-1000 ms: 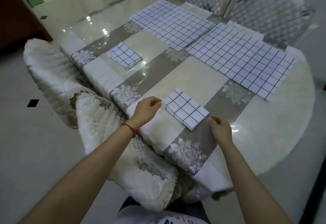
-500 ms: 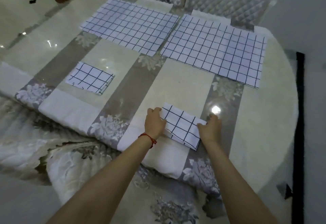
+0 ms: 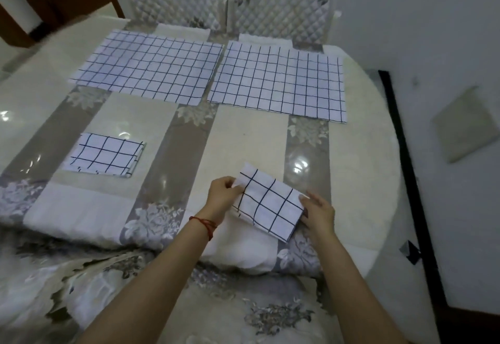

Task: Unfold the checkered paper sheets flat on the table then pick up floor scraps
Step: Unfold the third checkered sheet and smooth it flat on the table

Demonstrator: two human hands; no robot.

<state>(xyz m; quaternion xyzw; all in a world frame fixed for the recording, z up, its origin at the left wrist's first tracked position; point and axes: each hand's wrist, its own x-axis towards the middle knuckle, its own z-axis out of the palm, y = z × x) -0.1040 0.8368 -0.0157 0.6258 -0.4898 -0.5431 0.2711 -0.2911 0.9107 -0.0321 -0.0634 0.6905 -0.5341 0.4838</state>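
Observation:
A folded checkered sheet (image 3: 269, 204) lies near the table's front edge, its left part lifted a little. My left hand (image 3: 222, 196) pinches its upper left corner. My right hand (image 3: 317, 210) holds its right edge with the fingers curled around it. A second folded checkered sheet (image 3: 104, 154) lies to the left, untouched. Two unfolded checkered sheets lie flat at the back, one on the left (image 3: 148, 67) and one on the right (image 3: 278, 82).
The table (image 3: 244, 132) has a glossy cover over a cream and grey floral cloth. Two quilted white chairs (image 3: 281, 9) stand behind it. A padded chair back sits just below my arms. A pale square scrap (image 3: 466, 124) lies on the floor at right.
Both hands have closed on the near folded sheet and begun lifting its left side. The camera has swung to face the table more squarely.

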